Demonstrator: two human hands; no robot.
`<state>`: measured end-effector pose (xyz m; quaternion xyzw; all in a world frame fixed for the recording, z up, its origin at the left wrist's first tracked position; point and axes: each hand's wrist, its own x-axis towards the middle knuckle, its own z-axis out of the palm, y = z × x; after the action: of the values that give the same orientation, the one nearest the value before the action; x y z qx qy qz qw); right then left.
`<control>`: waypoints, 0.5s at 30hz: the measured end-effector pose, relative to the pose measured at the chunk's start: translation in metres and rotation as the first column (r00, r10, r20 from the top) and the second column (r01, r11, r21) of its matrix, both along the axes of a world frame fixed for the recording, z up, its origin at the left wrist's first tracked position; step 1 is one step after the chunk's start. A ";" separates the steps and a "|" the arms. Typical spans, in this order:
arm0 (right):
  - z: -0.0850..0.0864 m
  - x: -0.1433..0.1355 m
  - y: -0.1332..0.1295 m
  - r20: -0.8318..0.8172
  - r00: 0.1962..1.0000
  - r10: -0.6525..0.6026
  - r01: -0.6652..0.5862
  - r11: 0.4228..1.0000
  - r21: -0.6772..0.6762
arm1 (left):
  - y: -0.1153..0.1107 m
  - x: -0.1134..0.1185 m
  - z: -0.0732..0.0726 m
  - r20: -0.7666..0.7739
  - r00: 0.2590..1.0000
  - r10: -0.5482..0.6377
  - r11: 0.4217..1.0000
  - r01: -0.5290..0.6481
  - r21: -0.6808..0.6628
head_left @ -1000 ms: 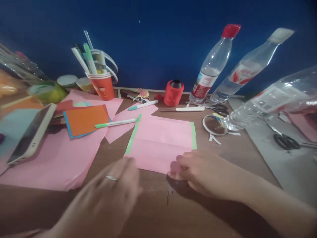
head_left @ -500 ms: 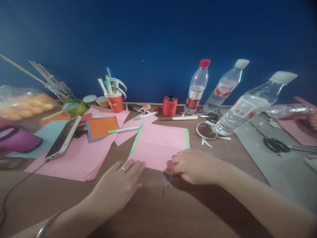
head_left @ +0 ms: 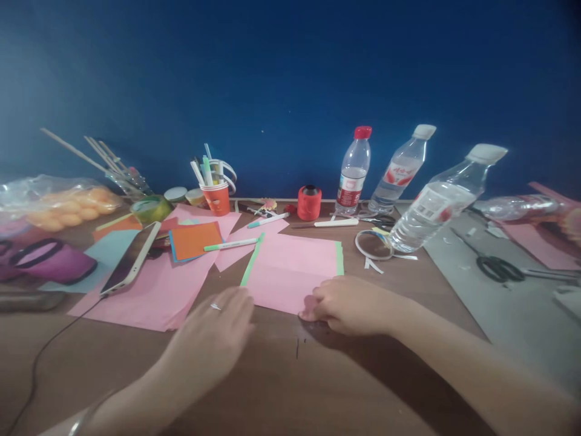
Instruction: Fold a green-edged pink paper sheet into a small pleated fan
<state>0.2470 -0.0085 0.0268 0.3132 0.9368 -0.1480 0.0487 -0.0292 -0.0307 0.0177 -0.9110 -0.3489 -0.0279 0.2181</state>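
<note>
A pink sheet of paper (head_left: 293, 266) lies flat on the brown table, with green strips along its left and right edges. My right hand (head_left: 345, 306) is at the sheet's near right corner, its fingers curled and pinched on the near edge. At the near left corner, my left hand (head_left: 222, 327) rests with fingers stretched out, slightly blurred. Whether its fingertips touch the paper I cannot tell. A green-capped marker (head_left: 231, 244) lies just beyond the sheet's far left corner.
Left are a stack of pink paper (head_left: 167, 300), orange paper squares (head_left: 195, 241) and a phone (head_left: 131, 257) on a cable. Behind stand a red cup of pens (head_left: 215, 200) and a red spool (head_left: 309, 203). Right are a tape ring (head_left: 373, 245), water bottles (head_left: 436, 203) and scissors (head_left: 499, 267).
My left hand has shifted a little left, off the sheet's near left corner. My right hand stays on the near edge. The camera view has tilted slightly.
</note>
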 end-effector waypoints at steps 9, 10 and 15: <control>0.003 0.000 -0.001 -0.001 0.999 0.050 -0.050 0.996 0.075 | -0.004 0.061 -0.016 -0.043 0.963 -0.266 0.943 0.251 -0.219; 0.004 0.000 -0.001 0.007 0.999 0.043 -0.043 0.997 0.068 | -0.003 0.061 -0.017 -0.049 0.962 -0.267 0.945 0.251 -0.210; 0.009 0.007 0.000 0.063 0.998 -0.013 0.016 0.999 -0.032 | -0.004 0.060 -0.022 -0.040 0.959 -0.282 0.951 0.274 -0.146</control>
<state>0.2543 -0.0089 0.0357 0.3236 0.9300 -0.1536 0.0821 0.0304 -0.0346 -0.0048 -0.9644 -0.2115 -0.0065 0.1583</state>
